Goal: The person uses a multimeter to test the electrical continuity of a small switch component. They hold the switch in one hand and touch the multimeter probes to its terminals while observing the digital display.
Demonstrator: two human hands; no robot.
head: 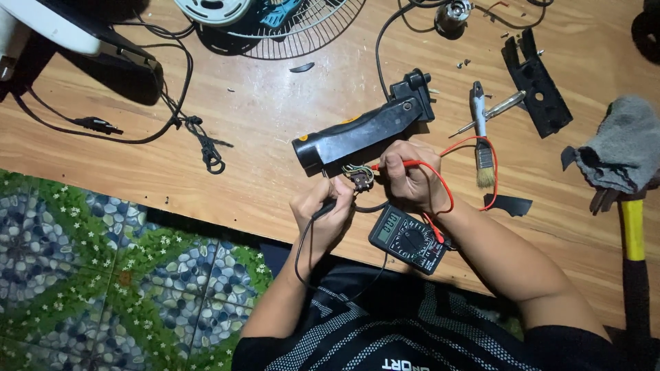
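Evidently mid-test, the left hand (pixel 323 213) grips a black probe and the right hand (pixel 409 180) a red probe against the small switch (pixel 360 178) beside the multimeter (pixel 410 238) at the desk (pixel 261 117) edge; reading the display comes next, I judge.

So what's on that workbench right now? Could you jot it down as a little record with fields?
Surface: wooden table
Left hand: holds black probe at small switch part
Right hand: holds red probe at the same part
Meter: black multimeter at table edge, below the right hand
Above the hands: black tool housing
Right of the hands: paintbrush, screwdriver, grey rag, yellow-handled hammer
Top: fan grille
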